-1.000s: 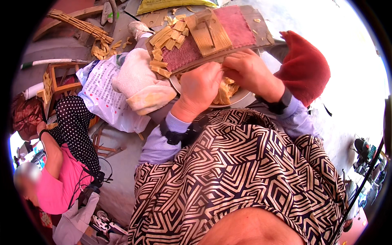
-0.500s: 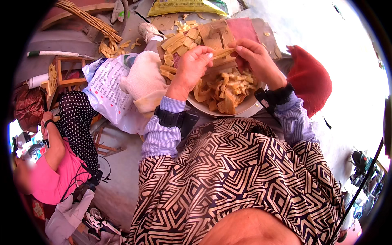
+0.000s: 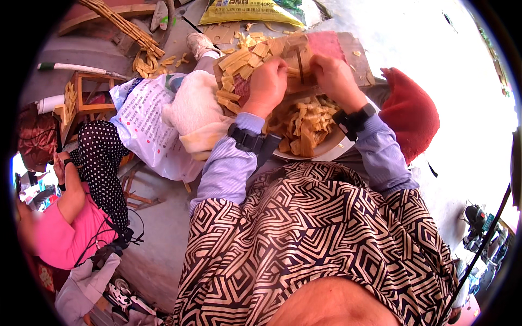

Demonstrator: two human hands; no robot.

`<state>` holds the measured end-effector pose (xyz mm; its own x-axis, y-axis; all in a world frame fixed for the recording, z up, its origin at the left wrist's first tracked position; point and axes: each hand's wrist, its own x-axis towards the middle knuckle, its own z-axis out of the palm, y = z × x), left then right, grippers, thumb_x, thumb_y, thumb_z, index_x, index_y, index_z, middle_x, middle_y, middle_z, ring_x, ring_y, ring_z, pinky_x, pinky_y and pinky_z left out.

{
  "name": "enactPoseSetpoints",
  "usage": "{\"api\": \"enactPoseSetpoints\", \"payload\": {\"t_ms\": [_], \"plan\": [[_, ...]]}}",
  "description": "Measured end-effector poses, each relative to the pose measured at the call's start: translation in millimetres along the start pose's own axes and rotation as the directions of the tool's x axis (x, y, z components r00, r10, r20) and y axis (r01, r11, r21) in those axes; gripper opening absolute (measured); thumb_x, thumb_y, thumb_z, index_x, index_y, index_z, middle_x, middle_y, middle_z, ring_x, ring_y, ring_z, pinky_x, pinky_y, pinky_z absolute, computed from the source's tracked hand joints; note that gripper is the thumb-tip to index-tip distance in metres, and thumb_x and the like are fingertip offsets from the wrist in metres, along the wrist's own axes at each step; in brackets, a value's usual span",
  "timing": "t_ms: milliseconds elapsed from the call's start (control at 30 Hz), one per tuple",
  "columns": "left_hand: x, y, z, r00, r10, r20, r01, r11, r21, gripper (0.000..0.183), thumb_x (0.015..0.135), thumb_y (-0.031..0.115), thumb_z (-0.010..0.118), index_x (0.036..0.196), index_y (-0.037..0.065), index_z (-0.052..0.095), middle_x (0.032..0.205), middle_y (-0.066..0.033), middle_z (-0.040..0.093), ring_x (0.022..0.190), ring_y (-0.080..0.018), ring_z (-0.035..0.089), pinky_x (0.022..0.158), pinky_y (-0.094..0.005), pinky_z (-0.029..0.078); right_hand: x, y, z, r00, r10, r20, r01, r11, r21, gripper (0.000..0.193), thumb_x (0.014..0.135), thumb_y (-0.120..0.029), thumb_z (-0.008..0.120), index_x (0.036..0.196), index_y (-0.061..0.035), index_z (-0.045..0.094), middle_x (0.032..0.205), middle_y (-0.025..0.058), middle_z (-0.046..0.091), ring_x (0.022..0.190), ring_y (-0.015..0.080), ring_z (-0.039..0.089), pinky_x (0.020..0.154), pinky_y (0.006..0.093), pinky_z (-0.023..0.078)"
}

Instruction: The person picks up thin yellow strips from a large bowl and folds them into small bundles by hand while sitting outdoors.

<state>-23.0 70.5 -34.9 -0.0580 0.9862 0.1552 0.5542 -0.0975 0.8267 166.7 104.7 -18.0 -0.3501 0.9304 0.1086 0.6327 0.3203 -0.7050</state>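
My left hand (image 3: pixel 266 84) and my right hand (image 3: pixel 336 79) are both closed, held a little apart over a wooden board (image 3: pixel 277 48). Between them stretches a pale yellow flat strip (image 3: pixel 293 71), its ends pinched in my fingers. A thin dark upright piece (image 3: pixel 300 64), like a blade, stands on the board at the strip; whether they touch I cannot tell. Flat yellow pieces (image 3: pixel 235 61) lie on the board beside my left hand. Below my hands, a pale basin (image 3: pixel 330 153) holds a heap of curled yellow strips (image 3: pixel 305 126).
A red cloth (image 3: pixel 414 117) lies to the right, a pale towel (image 3: pixel 193 108) and printed white sack (image 3: pixel 144 122) to the left. A yellow sack (image 3: pixel 253 15) lies beyond the board. Another person in pink (image 3: pixel 70 231) sits at the left near a wooden stool (image 3: pixel 87 92).
Both hands have moved forward with the strip, from above the basin to the upright piece on the board. That piece now shows between them.
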Motion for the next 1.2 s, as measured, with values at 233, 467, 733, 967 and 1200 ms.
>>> {"api": "enactPoseSetpoints", "payload": {"t_ms": [233, 467, 733, 967, 1200], "plan": [[-31.8, -4.5, -26.6, 0.904, -0.333, 0.27, 0.419, 0.815, -0.399, 0.012, 0.089, 0.01, 0.058, 0.095, 0.0, 0.061, 0.077, -0.0036, 0.064, 0.066, -0.0095, 0.058, 0.058, -0.024, 0.045, -31.5, -10.4, -37.0, 0.971, 0.185, 0.149, -0.225, 0.916, 0.331, 0.024, 0.09, -0.019, 0.061, 0.106, -0.0026, 0.066, 0.091, 0.0126, 0.067, 0.082, 0.0304, 0.064, 0.074, 0.0358, 0.05], [-53.3, 57.8, -0.5, 0.827, -0.287, 0.483, 0.56, 0.505, -0.657, 0.012, 0.094, 0.009, 0.05, 0.099, 0.0, 0.058, 0.073, -0.0034, 0.059, 0.053, -0.008, 0.049, 0.048, -0.0207, 0.04, -48.5, -47.7, -23.8, 0.918, -0.38, -0.114, 0.388, 0.92, 0.05, 0.017, 0.085, -0.017, 0.065, 0.094, -0.0035, 0.064, 0.086, 0.015, 0.065, 0.081, 0.0305, 0.063, 0.07, 0.0382, 0.051], [-41.1, 100.6, -52.6, 0.802, -0.104, 0.588, 0.426, 0.79, -0.441, 0.02, 0.097, 0.017, 0.051, 0.101, 0.0, 0.061, 0.069, 0.0004, 0.054, 0.055, -0.0068, 0.047, 0.052, -0.0228, 0.043, -34.0, -45.6, -58.1, 0.974, -0.19, -0.123, 0.193, 0.981, 0.01, 0.025, 0.088, -0.023, 0.064, 0.074, -0.0027, 0.061, 0.059, 0.0123, 0.057, 0.05, 0.0241, 0.057, 0.049, 0.0341, 0.045], [-36.4, 91.7, -36.6, 0.818, -0.011, 0.575, 0.437, 0.662, -0.609, 0.026, 0.095, 0.02, 0.056, 0.084, 0.0, 0.066, 0.068, 0.0016, 0.059, 0.062, -0.0061, 0.052, 0.056, -0.0224, 0.044, -83.3, -115.7, -80.2, 0.829, -0.172, 0.532, -0.382, 0.52, 0.764, 0.019, 0.092, -0.015, 0.061, 0.089, 0.0014, 0.068, 0.073, 0.0002, 0.061, 0.067, 0.0062, 0.053, 0.058, 0.0235, 0.045], [-62.3, 131.7, -23.7, 0.865, 0.023, 0.501, 0.436, 0.459, -0.774, 0.019, 0.096, 0.014, 0.047, 0.11, 0.004, 0.054, 0.071, 0.0042, 0.047, 0.056, -0.0024, 0.036, 0.048, -0.0174, 0.028, -73.5, -80.2, -49.5, 0.95, -0.05, -0.308, 0.112, 0.976, 0.185, 0.025, 0.084, -0.003, 0.06, 0.107, -0.0106, 0.069, 0.067, 0.0113, 0.064, 0.058, 0.0189, 0.065, 0.056, 0.0276, 0.051]]}}
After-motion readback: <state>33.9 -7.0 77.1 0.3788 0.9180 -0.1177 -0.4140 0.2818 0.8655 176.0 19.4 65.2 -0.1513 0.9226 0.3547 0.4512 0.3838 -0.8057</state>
